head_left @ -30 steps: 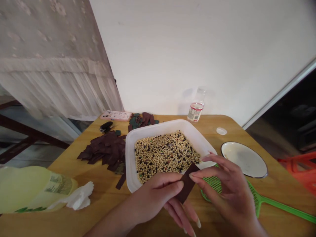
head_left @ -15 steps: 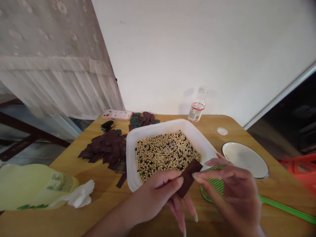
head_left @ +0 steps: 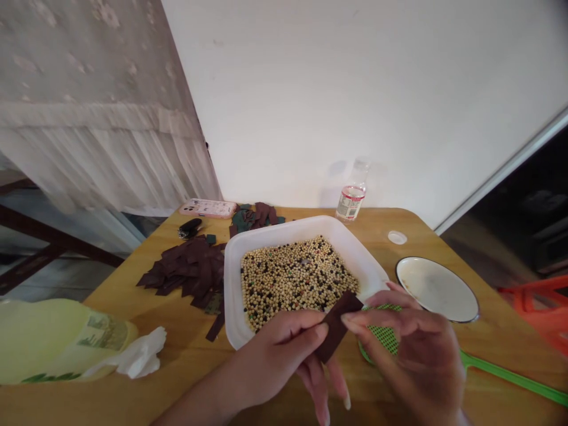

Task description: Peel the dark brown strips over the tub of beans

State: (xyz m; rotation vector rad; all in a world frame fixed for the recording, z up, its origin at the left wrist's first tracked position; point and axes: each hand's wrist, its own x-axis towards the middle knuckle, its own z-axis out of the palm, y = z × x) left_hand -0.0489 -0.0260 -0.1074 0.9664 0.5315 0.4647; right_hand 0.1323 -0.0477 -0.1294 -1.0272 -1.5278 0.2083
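Two bare hands meet over one flat, dark brown rectangular strip [head_left: 336, 330], held in the air just over the near edge of a white plastic tub. The left hand [head_left: 284, 352] clasps the strip between thumb and fingers at its left side, the other fingers spread beneath; the right hand [head_left: 417, 346] pinches its right edge between thumb and fingertip. The tub [head_left: 234, 290], rectangular with rounded corners, sits mid-table, its far edge close to a plain white wall [head_left: 337, 100]. Between tub and hands and the near side runs a stretch of grained, honey-brown wooden table [head_left: 217, 390]. Small round beads [head_left: 293, 278], mostly cream with black and a few coloured ones among them, spread across the tub's floor below its smooth walls. Left of the tub lies an overlapping heap of matte brown strips [head_left: 186, 269]; beyond it, a smaller pile of green and brown scraps [head_left: 254, 218], a black key fob [head_left: 190, 226] and a pink patterned phone case [head_left: 207, 207]. At near left, crumpled white tissue [head_left: 144, 354] touches a pale yellow package [head_left: 53, 337]. At right, a green plastic mesh swatter [head_left: 385, 338] lies partly behind the right hand, near a dark-rimmed white oval dish [head_left: 439, 290]. Farther off stand a clear, red-labelled bottle [head_left: 350, 201] and a flat white cap [head_left: 397, 237].
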